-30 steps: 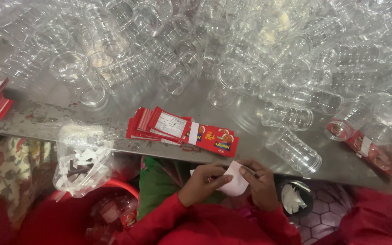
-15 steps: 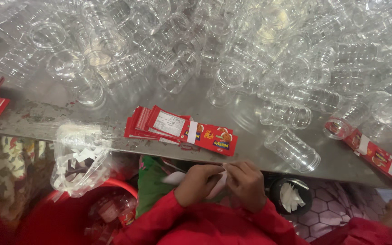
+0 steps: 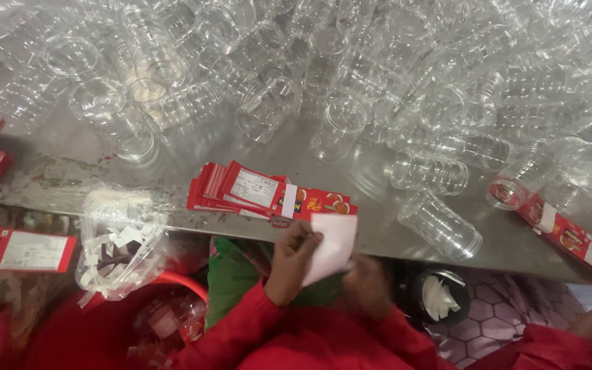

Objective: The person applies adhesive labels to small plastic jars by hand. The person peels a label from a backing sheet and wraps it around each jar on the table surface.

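We hold one white-backed label (image 3: 330, 247) between both hands, left hand (image 3: 294, 259) pinching its edge, right hand (image 3: 368, 284) closed beneath; a red label stack (image 3: 262, 195) and many bare clear jars (image 3: 440, 225) wait on the surface (image 3: 310, 161)

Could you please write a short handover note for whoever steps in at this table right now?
Left hand: pinching the edge of a white-backed label, held up at the table's near edge.
Right hand: below the label, blurred; its grip cannot be told.
Stack of red labels: fanned on the metal table, just ahead of the hands.
Clear plastic jars: heaped across the table, those nearest bare; one at the right shows red inside.
Clear bag of white strips: hangs at the left edge.
Left: the label in hand is on no jar yet.
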